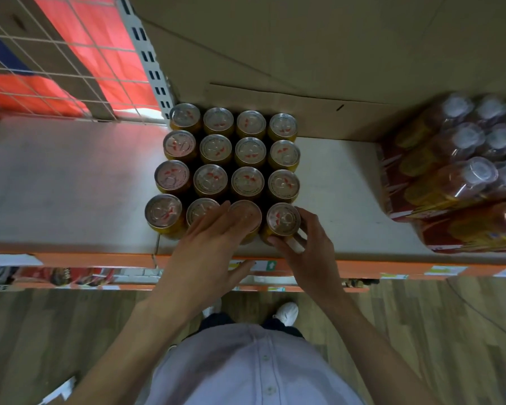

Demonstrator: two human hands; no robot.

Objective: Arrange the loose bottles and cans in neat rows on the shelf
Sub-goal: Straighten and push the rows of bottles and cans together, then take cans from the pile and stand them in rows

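Head view: looking straight down a pale buttoned shirt (254, 372) to a wood-grain floor (421, 331), with the person standing tight against the shelf (70, 185).
Left hand (208, 244): flat, fingers straight, laid over the lids of the two middle cans (247, 152) of the near row; it grips nothing.
Right hand (307, 249): fingers and thumb are curled round the near-right can (283, 219), holding its side wall just below the rim.
Where the cans are: sixteen stand upright in a four-by-four block on the shelf, the near row at the front edge.
Handling: stiff metal cylinders, probably full and so fairly heavy. The smooth yellow walls look slippery under a loose grip and could dent if knocked. I'd take one by the side wall, or push it along on its base.
Lids: round silvery tops with pull tabs and small red marks.
Shelf surface: smooth pale board that should let a can slide. An orange front lip (362, 268) carries paper labels.
Bottles (456, 176): a shrink-wrapped pack on the right, well apart from the cans, with glossy film, clear caps and reddish contents.
Cardboard (304, 54): a matte brown sheet behind the far row.
Wire mesh (56, 62): a white grid at far left, with red and brown boxes behind it.
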